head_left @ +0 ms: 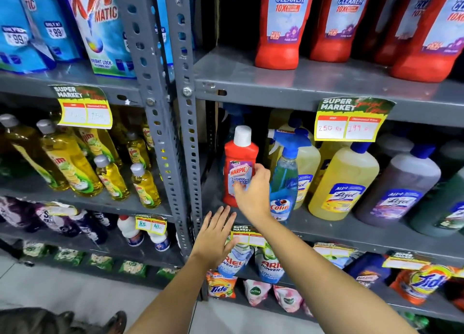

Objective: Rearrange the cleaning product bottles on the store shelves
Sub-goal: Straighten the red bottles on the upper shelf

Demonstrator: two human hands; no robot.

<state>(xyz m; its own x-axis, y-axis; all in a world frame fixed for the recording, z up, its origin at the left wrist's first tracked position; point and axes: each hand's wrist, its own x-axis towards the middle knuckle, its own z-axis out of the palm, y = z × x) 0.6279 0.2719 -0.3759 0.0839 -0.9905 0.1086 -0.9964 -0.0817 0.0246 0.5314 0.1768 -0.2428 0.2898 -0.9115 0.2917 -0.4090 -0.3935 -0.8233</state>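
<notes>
A small red Harpic bathroom cleaner bottle (239, 158) with a white cap stands upright at the left end of the middle grey shelf (351, 233). My right hand (253, 190) wraps its fingers around the bottle's front and right side. Just below and to the left, my left hand (216, 235) is flat with fingers spread, hovering at the shelf's front edge and holding nothing. A blue Colin spray bottle (283, 183) stands right beside the Harpic bottle. Large red bathroom cleaner bottles (281, 25) line the shelf above.
Yellow, purple and green Lizol bottles (344, 180) fill the rest of the middle shelf. A grey slotted upright (185, 138) divides the racks. Yellow dish liquid bottles (72, 168) stand on the left rack. Detergent pouches (266, 263) sit below. Price tags (349, 123) hang from shelf edges.
</notes>
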